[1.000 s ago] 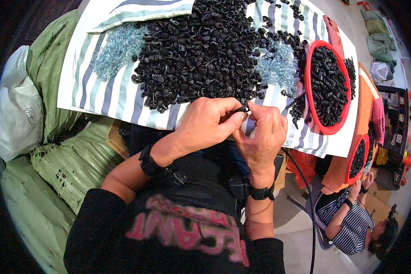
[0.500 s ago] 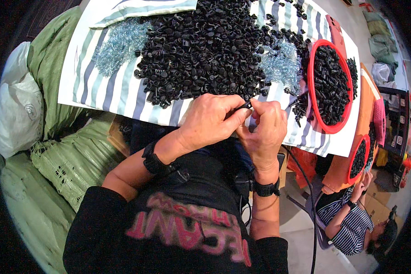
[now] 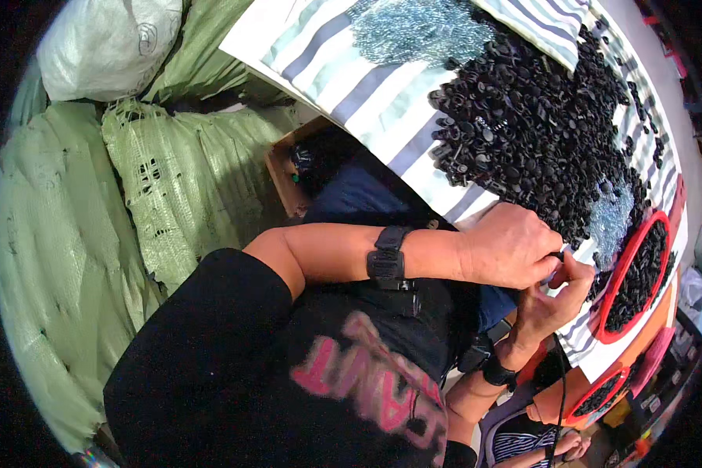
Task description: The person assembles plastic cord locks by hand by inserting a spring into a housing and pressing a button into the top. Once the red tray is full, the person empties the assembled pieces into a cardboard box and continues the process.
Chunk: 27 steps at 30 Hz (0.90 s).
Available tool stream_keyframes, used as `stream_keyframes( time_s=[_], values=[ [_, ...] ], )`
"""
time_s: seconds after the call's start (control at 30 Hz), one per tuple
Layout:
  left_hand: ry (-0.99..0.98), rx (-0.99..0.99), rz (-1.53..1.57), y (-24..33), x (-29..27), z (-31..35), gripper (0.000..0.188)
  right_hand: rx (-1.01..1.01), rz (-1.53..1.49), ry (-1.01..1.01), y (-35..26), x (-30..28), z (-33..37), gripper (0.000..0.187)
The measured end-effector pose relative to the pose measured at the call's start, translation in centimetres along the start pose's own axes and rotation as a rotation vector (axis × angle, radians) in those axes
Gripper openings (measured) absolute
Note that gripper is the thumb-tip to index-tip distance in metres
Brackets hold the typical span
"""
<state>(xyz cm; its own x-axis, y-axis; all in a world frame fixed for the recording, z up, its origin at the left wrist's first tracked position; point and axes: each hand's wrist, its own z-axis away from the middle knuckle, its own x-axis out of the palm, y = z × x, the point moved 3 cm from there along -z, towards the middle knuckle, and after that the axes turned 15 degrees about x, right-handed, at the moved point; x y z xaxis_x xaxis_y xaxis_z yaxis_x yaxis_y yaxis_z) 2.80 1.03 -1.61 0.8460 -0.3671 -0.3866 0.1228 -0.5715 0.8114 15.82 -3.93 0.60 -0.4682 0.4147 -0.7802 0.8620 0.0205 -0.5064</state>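
Pinching a black piece, bare hands, knobbly black heap

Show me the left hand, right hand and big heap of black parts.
Left hand (image 3: 505, 248), head view: back of hand.
Right hand (image 3: 552, 310), head view: back of hand.
Big heap of black parts (image 3: 526, 129), head view: middle.

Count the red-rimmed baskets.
2: the nearer red-rimmed basket on the striped cloth, the farther red-rimmed basket near the co-worker's hands. Others could be hidden.

Bulging sacks and heaped black parts suggest a workshop.
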Motion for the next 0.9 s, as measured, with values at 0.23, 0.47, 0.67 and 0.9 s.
stream_keyframes(
  time_s=[0.23,0.47,0.67,0.9],
  values=[
    [-0.013,-0.022,0.043,0.0,0.0,-0.8,0.021,-0.010,0.013,-0.035,0.5,-0.8,-0.3,0.034],
    [-0.094,-0.079,0.086,0.1,-1.1,-1.0,0.018,0.028,-0.022,-0.102,-0.2,-0.7,-1.0,0.042],
    [-0.128,-0.202,0.332,0.7,-0.9,-0.7,0.019,0.284,-0.198,0.247,4.7,-5.1,-3.8,0.032],
    [-0.126,-0.244,0.302,0.7,-0.9,-0.7,0.018,0.581,-0.116,0.523,10.7,-10.1,-7.4,0.041]
  ],
)
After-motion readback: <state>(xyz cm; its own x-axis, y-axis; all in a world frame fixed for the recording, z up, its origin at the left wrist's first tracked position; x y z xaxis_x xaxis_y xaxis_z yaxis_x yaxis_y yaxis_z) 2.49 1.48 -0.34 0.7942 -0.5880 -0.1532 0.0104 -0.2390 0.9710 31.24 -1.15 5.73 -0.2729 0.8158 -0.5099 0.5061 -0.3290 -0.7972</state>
